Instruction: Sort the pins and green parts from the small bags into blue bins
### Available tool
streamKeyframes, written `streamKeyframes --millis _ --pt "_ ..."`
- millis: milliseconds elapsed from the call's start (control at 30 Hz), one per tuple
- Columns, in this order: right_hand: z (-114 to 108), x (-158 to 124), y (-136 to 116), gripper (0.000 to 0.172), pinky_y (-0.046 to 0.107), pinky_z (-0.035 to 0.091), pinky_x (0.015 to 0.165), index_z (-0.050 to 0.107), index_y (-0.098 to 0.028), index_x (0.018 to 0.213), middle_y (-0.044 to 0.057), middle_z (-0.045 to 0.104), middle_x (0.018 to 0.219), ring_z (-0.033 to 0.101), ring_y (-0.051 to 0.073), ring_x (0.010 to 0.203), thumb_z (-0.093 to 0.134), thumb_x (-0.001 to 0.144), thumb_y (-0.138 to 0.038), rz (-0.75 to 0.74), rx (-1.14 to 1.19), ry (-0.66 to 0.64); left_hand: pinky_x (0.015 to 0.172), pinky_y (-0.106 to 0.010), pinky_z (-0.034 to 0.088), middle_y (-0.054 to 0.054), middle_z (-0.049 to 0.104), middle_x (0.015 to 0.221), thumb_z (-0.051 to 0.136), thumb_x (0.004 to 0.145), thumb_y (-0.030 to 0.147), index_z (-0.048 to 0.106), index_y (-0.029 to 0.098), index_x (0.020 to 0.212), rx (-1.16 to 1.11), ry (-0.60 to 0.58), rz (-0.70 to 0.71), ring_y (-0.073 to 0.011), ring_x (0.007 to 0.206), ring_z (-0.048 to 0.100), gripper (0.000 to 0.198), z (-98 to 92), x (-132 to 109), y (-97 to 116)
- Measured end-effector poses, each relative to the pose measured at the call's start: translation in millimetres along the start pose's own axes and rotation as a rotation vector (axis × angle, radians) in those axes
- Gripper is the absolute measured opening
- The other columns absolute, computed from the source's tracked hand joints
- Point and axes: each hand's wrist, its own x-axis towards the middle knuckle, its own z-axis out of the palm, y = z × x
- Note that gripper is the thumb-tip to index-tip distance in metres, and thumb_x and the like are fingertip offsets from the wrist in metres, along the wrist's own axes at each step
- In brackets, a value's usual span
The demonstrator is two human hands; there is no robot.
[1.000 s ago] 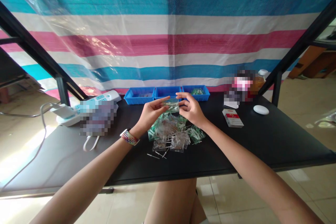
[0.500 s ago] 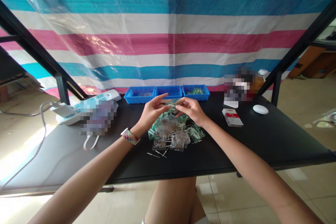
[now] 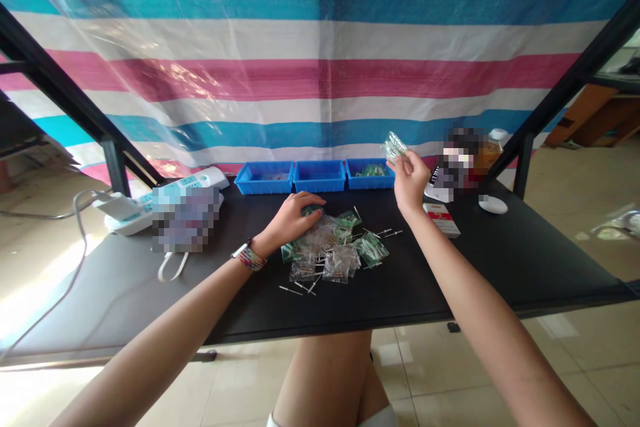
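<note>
A heap of small clear plastic bags (image 3: 330, 247) with metal pins and green parts lies mid-table. My left hand (image 3: 293, 213) rests on the heap's far left edge, fingers curled down over the bags. My right hand (image 3: 411, 177) is raised above the table's right side and pinches one small clear bag (image 3: 394, 145) at its fingertips, just over the right blue tray (image 3: 371, 174). Loose pins (image 3: 387, 233) lie beside the heap.
Three blue trays stand in a row at the back: left (image 3: 264, 178), middle (image 3: 319, 176), right. A white power strip (image 3: 165, 197) with cable lies at left. A red-and-white box (image 3: 444, 219) and a white oval object (image 3: 493, 205) lie at right. Black frame posts flank the table (image 3: 450, 280).
Both hands held one bag together over the heap. Now my right hand has lifted the bag up and to the right, and my left hand has dropped onto the heap.
</note>
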Motion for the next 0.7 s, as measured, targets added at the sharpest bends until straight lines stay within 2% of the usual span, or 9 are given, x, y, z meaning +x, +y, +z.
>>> streamKeyframes --millis 33,100,200,300,367,433,500,567,700 --pt "-4 2 3 0.036 0.05 0.063 0.099 0.074 -0.018 0.119 0.015 0.076 0.121 0.076 0.03 0.11 0.059 0.1 -0.044 -0.076 -0.132 -0.035 0.113 -0.05 0.05 -0.009 0.078 0.124 0.066 0.09 0.032 0.082 0.022 0.112 0.023 -0.021 0.016 -0.031 0.12 0.071 0.029 1.1 0 0" --pt "-9 1 6 0.037 0.055 0.055 0.109 0.075 -0.016 0.124 0.018 0.075 0.127 0.07 0.034 0.121 0.057 0.101 -0.04 -0.2 -0.392 -0.198 0.113 -0.048 0.051 -0.009 0.079 0.123 0.064 0.09 0.031 0.081 0.022 0.113 0.045 -0.04 0.023 -0.0299 0.119 0.072 0.03 2.9 0 0" --pt "-6 -11 2 0.033 0.057 0.045 0.119 0.076 -0.015 0.121 0.017 0.077 0.125 0.064 0.037 0.13 0.055 0.101 -0.031 -0.298 -0.628 -0.431 0.107 -0.044 0.055 -0.009 0.078 0.122 0.064 0.09 0.026 0.081 0.022 0.114 0.05 -0.018 0.009 -0.0277 0.115 0.073 0.03 4.4 0 -3" --pt "1 -22 -11 0.028 0.051 0.049 0.113 0.077 -0.017 0.112 0.015 0.078 0.117 0.065 0.034 0.122 0.053 0.099 -0.023 -0.323 -0.657 -0.441 0.099 -0.04 0.059 -0.009 0.076 0.119 0.063 0.087 0.021 0.081 0.021 0.112 0.044 0.014 -0.005 -0.0256 0.109 0.073 0.031 4.7 0 -8" --pt "4 -28 -22 0.022 0.044 0.053 0.101 0.077 -0.019 0.099 0.012 0.077 0.105 0.068 0.03 0.108 0.055 0.096 -0.021 -0.303 -0.637 -0.482 0.095 -0.039 0.059 -0.009 0.076 0.117 0.062 0.086 0.018 0.081 0.021 0.111 0.047 0.026 -0.006 -0.0249 0.107 0.073 0.031 4.9 0 -12" --pt "7 -32 -31 0.015 0.035 0.054 0.085 0.074 -0.021 0.087 0.008 0.075 0.091 0.069 0.024 0.088 0.06 0.093 -0.022 -0.218 -0.595 -0.635 0.093 -0.039 0.06 -0.008 0.076 0.116 0.062 0.085 0.017 0.081 0.021 0.11 0.05 0.024 -0.002 -0.0244 0.105 0.073 0.031 5.6 0 -15" --pt "8 -36 -35 0.01 0.029 0.05 0.07 0.073 -0.022 0.081 0.003 0.073 0.082 0.066 0.018 0.072 0.066 0.088 -0.022 -0.108 -0.572 -0.789 0.092 -0.039 0.06 -0.008 0.076 0.115 0.061 0.086 0.017 0.081 0.022 0.108 0.046 0.021 0.009 -0.0242 0.104 0.073 0.03 6.7 0 -16" --pt "9 -39 -35 0.004 0.027 0.045 0.065 0.074 -0.022 0.082 0.001 0.073 0.078 0.064 0.016 0.067 0.07 0.083 -0.021 -0.03 -0.594 -0.868 0.094 -0.039 0.06 -0.008 0.076 0.114 0.06 0.088 0.018 0.082 0.022 0.106 0.036 0.024 0.025 -0.0241 0.105 0.073 0.028 7.7 0 -15" --pt "8 -41 -28 0.012 0.026 0.043 0.067 0.076 -0.023 0.082 0.0 0.076 0.079 0.068 0.017 0.072 0.071 0.078 -0.013 0.033 -0.666 -0.925 0.103 -0.041 0.058 -0.008 0.077 0.115 0.058 0.092 0.02 0.082 0.023 0.103 0.025 0.029 0.04 -0.0247 0.11 0.073 0.027 7.4 -1 -9"
